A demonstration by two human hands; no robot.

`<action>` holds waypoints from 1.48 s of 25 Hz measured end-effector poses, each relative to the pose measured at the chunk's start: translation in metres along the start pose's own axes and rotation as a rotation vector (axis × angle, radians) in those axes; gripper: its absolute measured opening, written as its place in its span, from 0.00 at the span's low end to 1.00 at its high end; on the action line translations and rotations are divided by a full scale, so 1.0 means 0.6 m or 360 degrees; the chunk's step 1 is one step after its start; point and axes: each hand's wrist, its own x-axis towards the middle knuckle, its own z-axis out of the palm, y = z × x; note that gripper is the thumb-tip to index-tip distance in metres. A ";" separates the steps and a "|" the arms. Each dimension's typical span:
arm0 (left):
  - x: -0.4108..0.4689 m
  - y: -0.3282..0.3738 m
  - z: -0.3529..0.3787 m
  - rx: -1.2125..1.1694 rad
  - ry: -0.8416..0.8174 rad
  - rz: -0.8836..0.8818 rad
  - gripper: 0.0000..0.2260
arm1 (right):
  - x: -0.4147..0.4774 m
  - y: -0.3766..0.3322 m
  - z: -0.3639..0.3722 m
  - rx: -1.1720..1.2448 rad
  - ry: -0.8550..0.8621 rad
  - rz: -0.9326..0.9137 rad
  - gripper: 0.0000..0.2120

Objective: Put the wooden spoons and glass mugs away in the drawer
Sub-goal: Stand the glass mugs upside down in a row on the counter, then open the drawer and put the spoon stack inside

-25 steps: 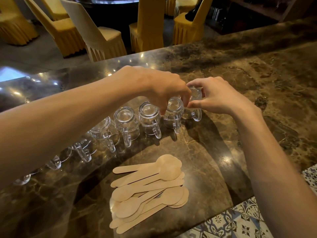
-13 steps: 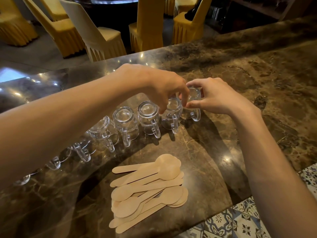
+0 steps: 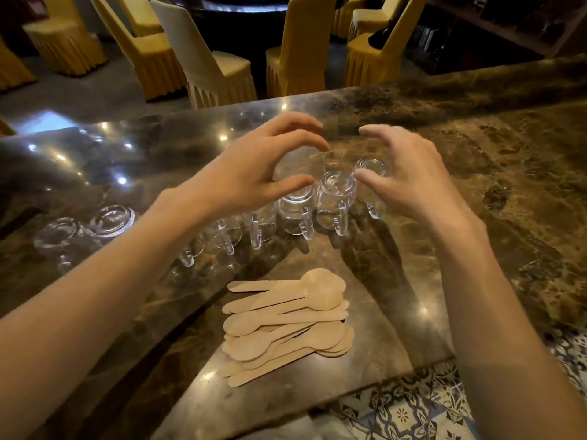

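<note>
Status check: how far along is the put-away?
Done: nothing visibly put away. In hand: nothing; the left hand and right hand hover open over the right end of the glass mugs. Left: the whole row of mugs, upside down on the counter, and the wooden spoons piled in front.

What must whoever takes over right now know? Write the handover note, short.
Left hand: open, hovers over the row of glass mugs, holding nothing.
Right hand: open, above the row's right end, holding nothing.
Mugs stand upside down on the marble counter; wooden spoons piled nearer the edge.
Done: nothing visibly put away.
Left: all mugs and spoons; no drawer in view.
</note>
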 end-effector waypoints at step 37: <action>-0.545 0.051 0.076 0.0342 0.0222 -0.1337 0.24 | -0.540 -0.291 0.178 0.2497 -0.0040 0.1470 0.07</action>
